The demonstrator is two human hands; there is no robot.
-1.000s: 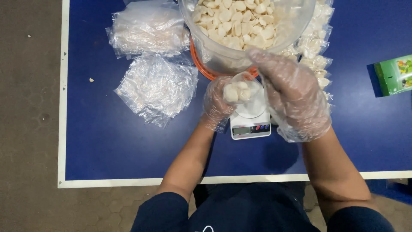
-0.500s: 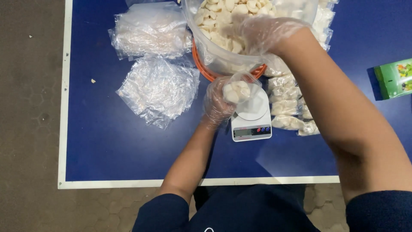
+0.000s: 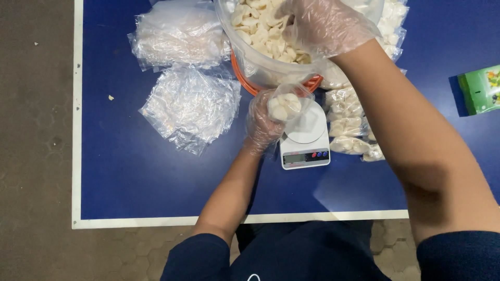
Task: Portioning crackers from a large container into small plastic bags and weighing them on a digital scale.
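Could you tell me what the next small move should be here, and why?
Probably lift a few white pieces from the big clear tub with the right hand, already inside it, and drop them into the small bag the left hand holds open over the scale.

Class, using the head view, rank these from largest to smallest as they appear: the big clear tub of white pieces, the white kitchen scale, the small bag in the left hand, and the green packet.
1. Clear tub, though partly cut off by the frame.
2. White scale.
3. and 4. Green packet and small bag in the left hand look alike; the packet is cut off, so no ranking.
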